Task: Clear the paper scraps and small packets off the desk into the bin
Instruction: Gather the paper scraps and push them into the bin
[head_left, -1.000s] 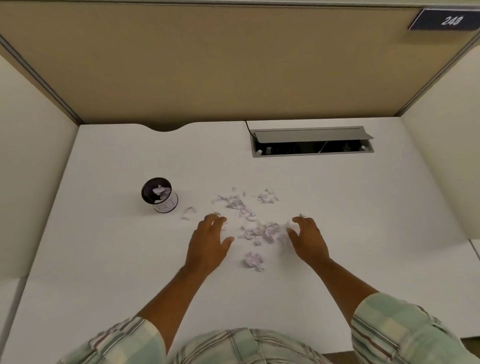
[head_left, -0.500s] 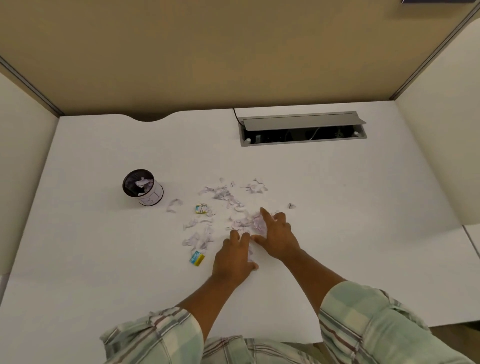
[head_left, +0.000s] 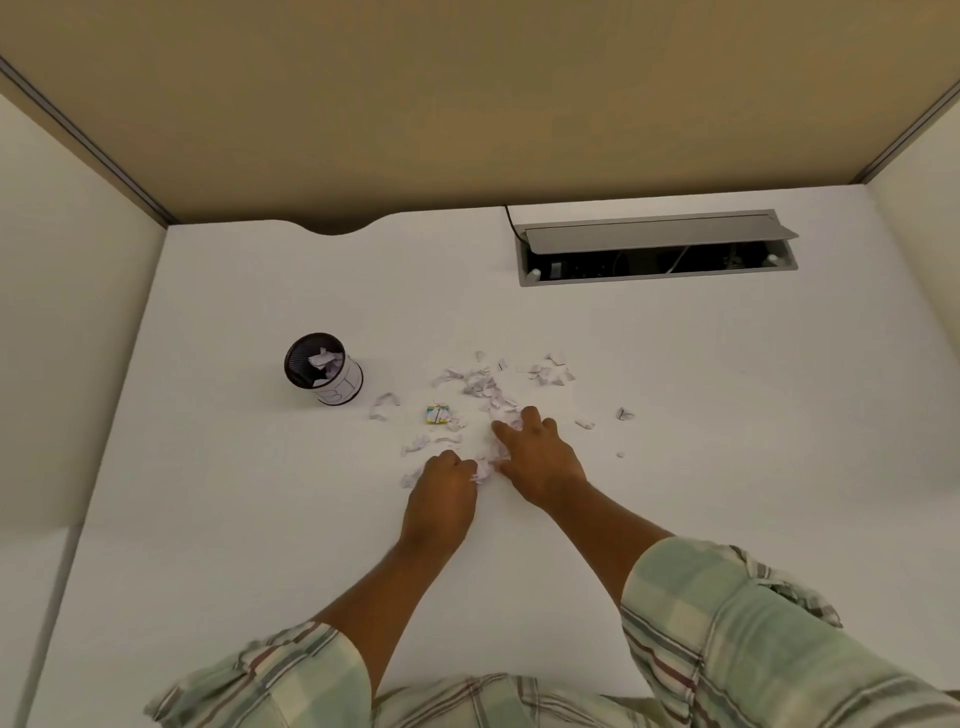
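Several torn paper scraps (head_left: 483, 384) lie scattered across the middle of the white desk (head_left: 260, 519). A small yellow and blue packet (head_left: 438, 414) rests among them on the left side. My left hand (head_left: 441, 493) is curled into a fist over scraps at the near edge of the pile, with paper showing at its fingertips. My right hand (head_left: 540, 457) lies flat beside it, fingers spread over scraps and pressing toward the left hand. A small black mesh bin (head_left: 323, 369) with a white label stands to the left and holds some paper.
An open grey cable hatch (head_left: 657, 249) is set into the desk at the back right. Beige and cream partition walls (head_left: 467, 104) enclose the desk on three sides. Stray scraps (head_left: 625, 413) lie right of the pile.
Both hands have come together from either side of the pile. The left hand has closed into a fist on scraps. A second packet seen near the left hand half a second ago is out of sight.
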